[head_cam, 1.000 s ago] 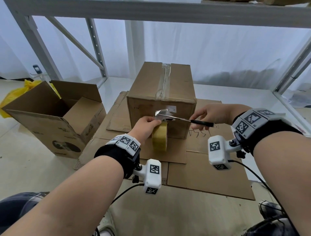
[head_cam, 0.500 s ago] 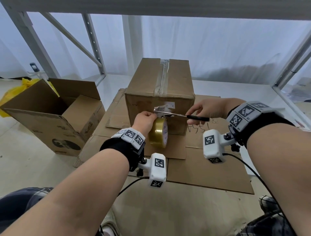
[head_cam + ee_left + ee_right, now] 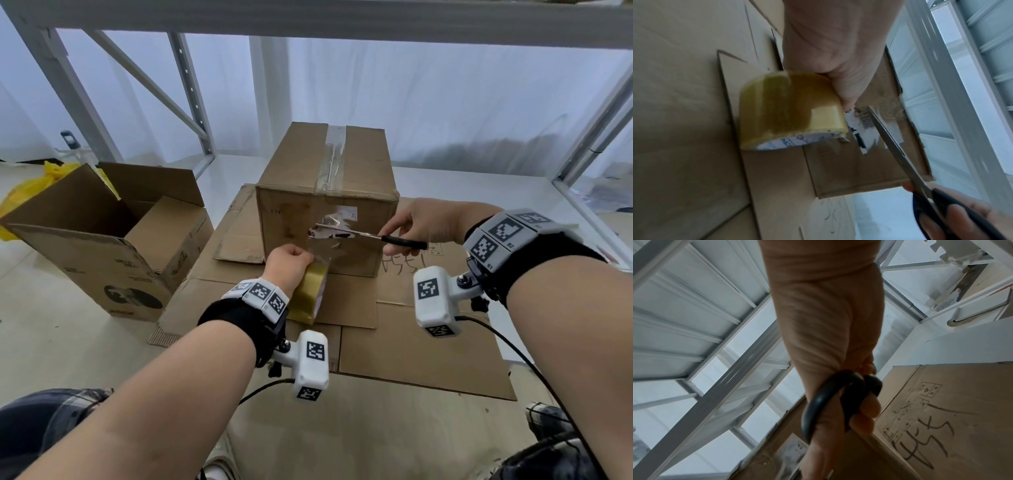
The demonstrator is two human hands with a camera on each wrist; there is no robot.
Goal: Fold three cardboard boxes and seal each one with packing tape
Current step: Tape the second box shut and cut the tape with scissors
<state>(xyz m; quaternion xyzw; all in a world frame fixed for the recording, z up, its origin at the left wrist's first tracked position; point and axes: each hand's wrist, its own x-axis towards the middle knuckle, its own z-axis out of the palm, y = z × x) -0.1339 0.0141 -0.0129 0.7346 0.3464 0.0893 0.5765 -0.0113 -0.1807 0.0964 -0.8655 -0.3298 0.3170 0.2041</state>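
Right now the left hand (image 3: 289, 263) is wrapped around the roll of packing tape (image 3: 310, 294), held low against the front face of the closed box (image 3: 325, 192), with a clear strip of tape running up from the roll to that face. Over on the other side, the right hand (image 3: 424, 222) has its fingers through the black handles of the scissors (image 3: 370, 236), blades level and reaching across the strip at the torn white label (image 3: 342, 219). That box stands on flattened cardboard sheets (image 3: 421, 349) spread over a pale floor. An open box (image 3: 113, 240) sits off to the left, a yellow bag (image 3: 30, 185) behind it. Grey metal shelving (image 3: 191, 92) and white curtains frame the back.
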